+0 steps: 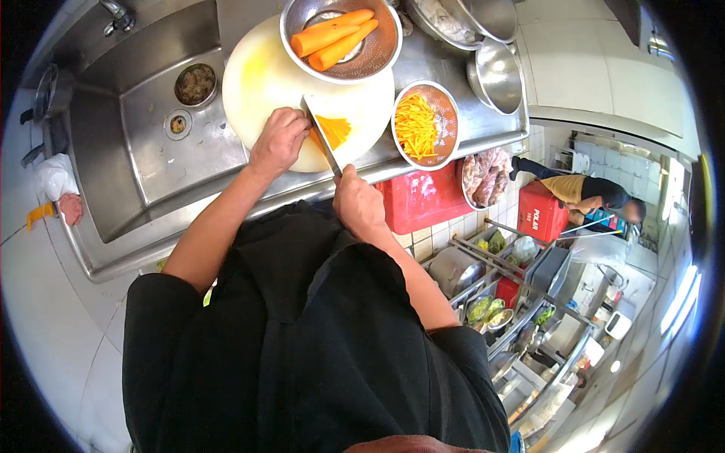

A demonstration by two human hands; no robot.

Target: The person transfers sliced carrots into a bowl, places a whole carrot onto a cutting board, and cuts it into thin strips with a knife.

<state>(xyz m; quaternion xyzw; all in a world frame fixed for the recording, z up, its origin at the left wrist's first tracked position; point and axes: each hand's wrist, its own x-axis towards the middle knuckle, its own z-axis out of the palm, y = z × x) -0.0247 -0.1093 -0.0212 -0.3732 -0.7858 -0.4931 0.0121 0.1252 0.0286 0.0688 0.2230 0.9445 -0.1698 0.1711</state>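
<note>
My right hand [359,200] is closed around the handle of a kitchen knife [322,136], its broad blade standing on the round white cutting board [249,113]. Beside the blade, my left hand [279,142] has its fingers curled down over a piece of carrot, mostly hidden by the fingers and blade. Thin carrot slices [334,131] lie fanned out on the blade's other side. A metal colander [291,57] with peeled carrots [332,38] rests on the board's far part. To the right, a smaller colander [451,121] holds carrot strips [417,127].
A steel sink [143,166] with a tap [117,16] lies to the left. Metal bowls [497,75] stand at the counter's far right. Below the edge are a red container [423,202] and a bowl of raw meat [485,177]. Another person [596,189] sits farther right.
</note>
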